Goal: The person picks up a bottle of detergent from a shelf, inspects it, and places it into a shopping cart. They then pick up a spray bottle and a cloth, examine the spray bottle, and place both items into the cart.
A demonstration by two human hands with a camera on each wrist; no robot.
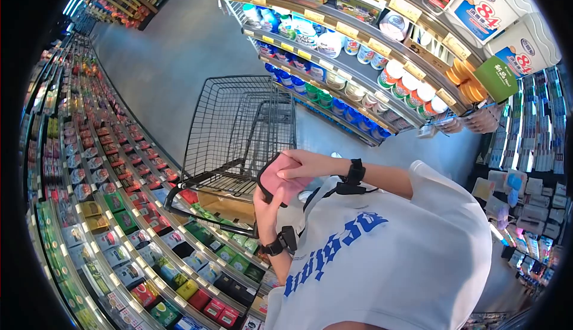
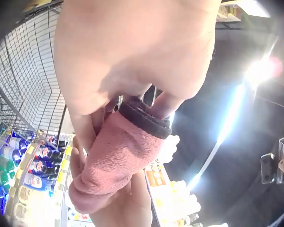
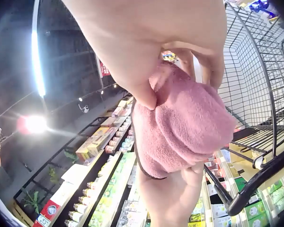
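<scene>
A pink, fleecy cloth (image 1: 279,178) with a dark trimmed edge is held up between both hands, in front of the white shirt. My left hand (image 1: 266,209) grips it from below in the head view; in the left wrist view the thumb and fingers pinch at the dark edging (image 2: 146,122). My right hand (image 1: 313,164) holds the other side. In the right wrist view its thumb presses into the folds of the cloth (image 3: 189,125), with the fingers partly hidden behind. The cloth bunches into soft folds.
A black wire shopping cart (image 1: 239,121) stands just beyond the hands, its handle (image 1: 209,219) near the left arm. Shelves of packaged goods (image 1: 125,204) run along the left side. Another shelf (image 1: 352,49) of tubs and bottles stands across the aisle floor (image 1: 155,49).
</scene>
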